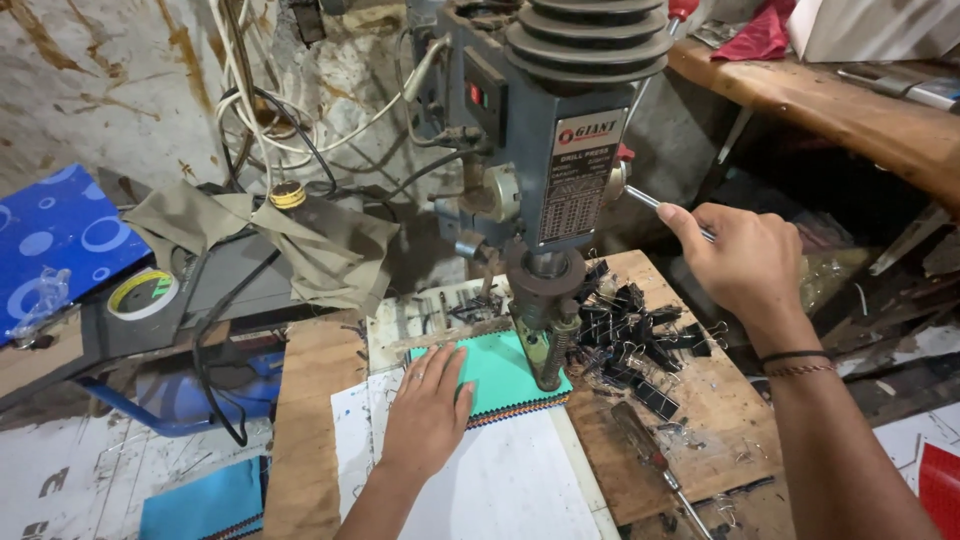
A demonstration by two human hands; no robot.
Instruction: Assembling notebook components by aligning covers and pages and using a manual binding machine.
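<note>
Pressing flat with our left hand [428, 405], fingers spread, we pin the teal fabric stack [497, 372] under the drill press [548, 180] chuck. Right of the press, our right hand [745, 262] is clamped on the feed handle [652, 203], arm extended. We judge drilling is underway; next calls for steady downward feed.

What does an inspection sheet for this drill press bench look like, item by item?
Surface: worn wooden board, white sheets on it.
Job's things: teal fabric swatch stack under the drill press spindle.
Clutter: black binder clips piled right of the stack; screwdriver; tape roll.
Grips: left hand flat on the stack; right hand closed on the feed handle.
Cables: white and black cords tangled behind the press.
Surroundings: stained wall, olive cloth, blue patterned board.
</note>
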